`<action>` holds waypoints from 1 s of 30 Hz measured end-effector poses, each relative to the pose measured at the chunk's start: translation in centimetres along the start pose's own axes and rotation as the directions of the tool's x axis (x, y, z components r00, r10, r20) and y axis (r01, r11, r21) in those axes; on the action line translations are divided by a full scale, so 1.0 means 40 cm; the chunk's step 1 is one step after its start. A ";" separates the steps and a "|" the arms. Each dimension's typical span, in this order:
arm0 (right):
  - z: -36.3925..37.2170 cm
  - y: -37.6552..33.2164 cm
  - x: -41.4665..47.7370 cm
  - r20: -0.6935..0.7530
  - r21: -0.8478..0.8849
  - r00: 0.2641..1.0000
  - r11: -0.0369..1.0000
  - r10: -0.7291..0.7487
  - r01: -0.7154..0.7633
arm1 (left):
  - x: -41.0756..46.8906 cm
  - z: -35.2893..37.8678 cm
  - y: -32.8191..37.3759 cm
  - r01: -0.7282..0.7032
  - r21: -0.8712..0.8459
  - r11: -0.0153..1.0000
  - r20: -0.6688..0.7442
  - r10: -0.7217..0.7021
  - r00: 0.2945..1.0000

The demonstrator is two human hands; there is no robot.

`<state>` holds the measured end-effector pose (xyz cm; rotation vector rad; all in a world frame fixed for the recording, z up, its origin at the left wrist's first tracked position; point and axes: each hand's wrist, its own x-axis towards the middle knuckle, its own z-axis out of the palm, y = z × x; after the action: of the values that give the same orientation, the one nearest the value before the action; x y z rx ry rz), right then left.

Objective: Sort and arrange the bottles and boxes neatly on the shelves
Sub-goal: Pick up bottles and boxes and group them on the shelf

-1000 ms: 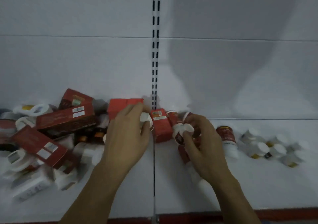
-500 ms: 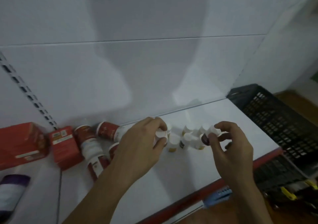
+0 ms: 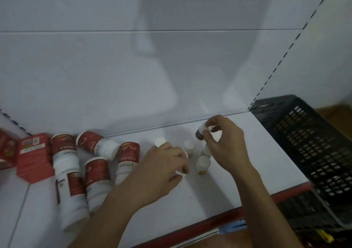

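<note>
White shelf [image 3: 238, 171], sorting looks barely begun. Large red-label bottles [image 3: 95, 173] lie toppled at left, red boxes [image 3: 33, 156] further left. Small bottles [image 3: 203, 164] stand centre-right. Left hand [image 3: 162, 167] grips a white-capped bottle [image 3: 182, 172] there; right hand [image 3: 226, 145] pinches a dark bottle [image 3: 202, 132], raised near the back.

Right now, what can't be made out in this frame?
All head view.
- White-capped bottle: left hand covers all but the cap.
- Dark bottle: right hand hides its label.
- Red bottles: print blurred, unreadable.
- Red box: cut off by the left edge.
- Crate: cut off at right; contents unclear.
</note>
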<state>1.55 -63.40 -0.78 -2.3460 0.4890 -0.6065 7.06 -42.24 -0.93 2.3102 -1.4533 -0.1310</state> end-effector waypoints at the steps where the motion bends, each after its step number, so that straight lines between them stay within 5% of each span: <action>1: 0.014 0.012 0.008 0.031 -0.018 0.999 0.999 0.028 -0.028 | -0.001 0.008 -0.004 0.025 0.007 1.000 -0.009 -0.025 1.000; 6: 0.053 0.039 0.008 0.149 -0.076 0.980 0.990 0.128 -0.118 | -0.012 0.024 -0.008 0.084 -0.014 0.996 -0.070 -0.085 0.994; 12: 0.012 -0.021 0.001 0.064 -0.033 0.998 0.999 0.006 -0.004 | -0.044 -0.037 -0.039 0.146 -0.053 0.988 -0.145 -0.152 0.978; 18: 0.064 -0.196 -0.011 0.223 -0.086 0.963 0.981 -0.151 0.174 | -0.147 -0.143 -0.157 0.385 0.145 0.912 -0.194 -0.355 0.914; 23: 0.192 -0.389 -0.039 0.381 -0.044 0.872 0.936 -0.307 0.349 | -0.319 -0.248 -0.244 0.560 0.225 0.797 -0.235 -0.514 0.825; 30: 0.430 -0.652 -0.121 0.554 0.060 0.657 0.812 -0.511 0.581 | -0.620 -0.370 -0.345 0.797 0.130 0.589 -0.400 -0.705 0.586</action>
<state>11.59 -33.79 3.79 -2.6350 -0.4938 -0.1167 11.73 -10.95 3.95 2.8925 -0.2305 0.2281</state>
